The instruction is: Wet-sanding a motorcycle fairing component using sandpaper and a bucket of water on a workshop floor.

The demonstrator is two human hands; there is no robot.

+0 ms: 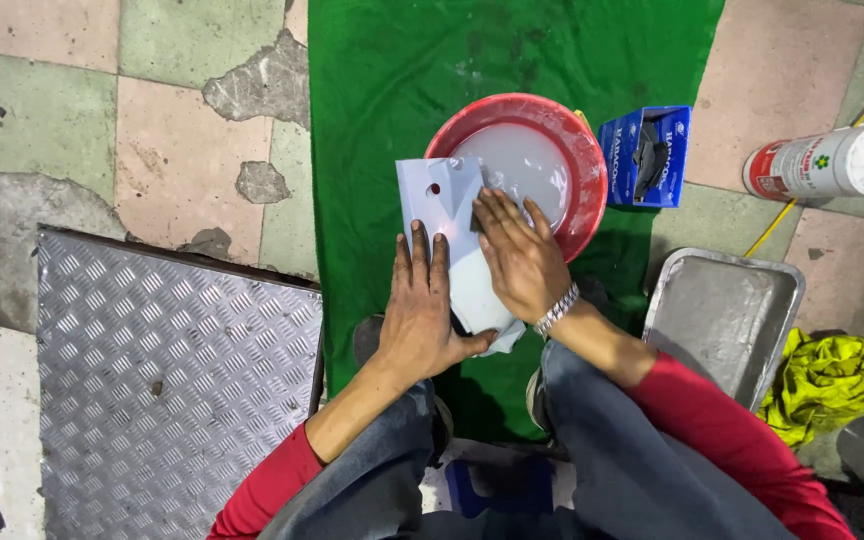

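Red basin (592, 190); green mat (382, 120); seemingly white sheet (432, 195).

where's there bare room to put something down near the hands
Bare green cloth lies left of the red bowl of milky liquid, and the metal tray looks bare. It is crowded where the left hand and right hand press the white sheet.
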